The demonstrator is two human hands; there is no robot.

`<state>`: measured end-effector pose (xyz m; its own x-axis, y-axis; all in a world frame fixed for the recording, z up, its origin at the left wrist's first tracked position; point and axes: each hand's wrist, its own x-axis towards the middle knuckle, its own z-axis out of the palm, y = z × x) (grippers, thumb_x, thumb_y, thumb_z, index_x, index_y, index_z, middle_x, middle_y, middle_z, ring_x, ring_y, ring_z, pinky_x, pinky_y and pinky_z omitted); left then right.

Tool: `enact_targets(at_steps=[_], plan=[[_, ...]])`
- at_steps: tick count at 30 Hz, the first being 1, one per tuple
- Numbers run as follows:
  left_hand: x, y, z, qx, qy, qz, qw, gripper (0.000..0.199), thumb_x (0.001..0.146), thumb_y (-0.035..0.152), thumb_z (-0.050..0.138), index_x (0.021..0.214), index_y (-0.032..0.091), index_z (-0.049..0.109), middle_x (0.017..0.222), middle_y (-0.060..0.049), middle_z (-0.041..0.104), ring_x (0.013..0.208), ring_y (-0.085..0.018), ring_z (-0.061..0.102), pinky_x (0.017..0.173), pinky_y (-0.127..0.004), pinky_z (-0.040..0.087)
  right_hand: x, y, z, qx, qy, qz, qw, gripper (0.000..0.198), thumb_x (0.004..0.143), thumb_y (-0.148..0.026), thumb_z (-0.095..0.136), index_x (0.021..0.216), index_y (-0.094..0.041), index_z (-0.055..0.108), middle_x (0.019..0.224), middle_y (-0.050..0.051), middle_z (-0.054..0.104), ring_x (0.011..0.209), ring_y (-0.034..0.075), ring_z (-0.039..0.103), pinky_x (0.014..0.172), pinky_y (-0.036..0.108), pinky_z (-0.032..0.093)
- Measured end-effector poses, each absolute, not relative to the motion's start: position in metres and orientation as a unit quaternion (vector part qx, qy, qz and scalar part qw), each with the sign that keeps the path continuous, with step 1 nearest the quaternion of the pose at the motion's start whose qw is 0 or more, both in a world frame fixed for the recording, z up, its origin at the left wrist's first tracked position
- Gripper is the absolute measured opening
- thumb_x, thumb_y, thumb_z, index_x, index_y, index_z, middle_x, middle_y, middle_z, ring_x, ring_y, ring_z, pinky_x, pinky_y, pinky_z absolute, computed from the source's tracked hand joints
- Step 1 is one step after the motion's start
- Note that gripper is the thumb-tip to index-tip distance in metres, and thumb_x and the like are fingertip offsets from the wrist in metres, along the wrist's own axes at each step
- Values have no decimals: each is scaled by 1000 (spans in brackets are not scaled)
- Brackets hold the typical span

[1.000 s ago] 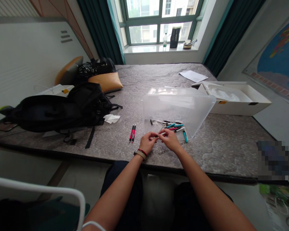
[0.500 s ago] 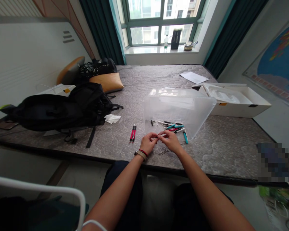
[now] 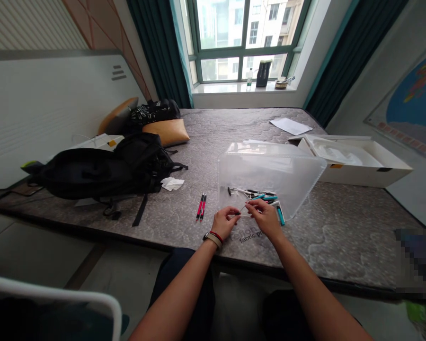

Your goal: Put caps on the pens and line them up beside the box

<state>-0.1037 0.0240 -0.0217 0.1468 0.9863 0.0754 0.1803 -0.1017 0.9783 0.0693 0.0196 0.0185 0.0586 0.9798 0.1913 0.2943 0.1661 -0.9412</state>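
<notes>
My left hand (image 3: 224,222) is closed in a pinch on a small dark pen part (image 3: 237,213). My right hand (image 3: 265,219) pinches a thin pale rod like a pen refill (image 3: 243,207), which slants down toward the left fingertips. Whether the two pieces are joined I cannot tell. Just beyond the hands, a pile of pens and pen parts (image 3: 257,195), in white, black and teal, lies in the open clear plastic box (image 3: 287,175). Left of my left hand, two red and black pens (image 3: 200,207) lie side by side on the mattress.
A black backpack (image 3: 92,173) and a crumpled tissue (image 3: 172,183) lie to the left, with a tan cushion (image 3: 166,132) behind. A long white box (image 3: 365,173) stands at the right. The mattress edge (image 3: 305,277) runs just in front of my legs.
My hands have drawn apart, my right hand moving to the right, and the thin pale rod now shows between them. The whole view has tilted up slightly.
</notes>
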Motion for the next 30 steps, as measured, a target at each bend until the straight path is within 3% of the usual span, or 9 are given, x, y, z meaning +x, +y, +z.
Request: enact_targets(at_steps=[5,13,20,30], plan=[[-104,21,-18,616,499,416,445,21,78,32,71,93,18,72,90,-5,74,49,-8,57,48,-21,46,67,18,20,-545,-602,346,470,35,83,-53,63,90,-19,68,86,8,71,72,20,66,60,30,51],[-103,20,-17,640,478,417,434,21,81,34,68,94,19,74,94,-7,75,75,-17,67,63,-25,50,67,18,19,-552,-600,340,468,34,84,-52,61,90,-18,65,86,7,69,71,20,66,59,29,52],[-98,19,-23,585,431,421,543,31,84,37,63,107,17,69,101,-9,75,56,-11,60,46,-21,46,67,16,26,-534,-530,383,537,39,82,-56,63,91,-18,60,86,7,68,70,19,67,59,30,56],[-97,18,-24,592,428,413,543,32,84,38,64,107,15,68,101,-8,73,55,-8,57,47,-19,47,63,14,28,-546,-602,317,489,32,83,-50,64,86,-18,67,84,7,69,73,19,65,60,28,52]])
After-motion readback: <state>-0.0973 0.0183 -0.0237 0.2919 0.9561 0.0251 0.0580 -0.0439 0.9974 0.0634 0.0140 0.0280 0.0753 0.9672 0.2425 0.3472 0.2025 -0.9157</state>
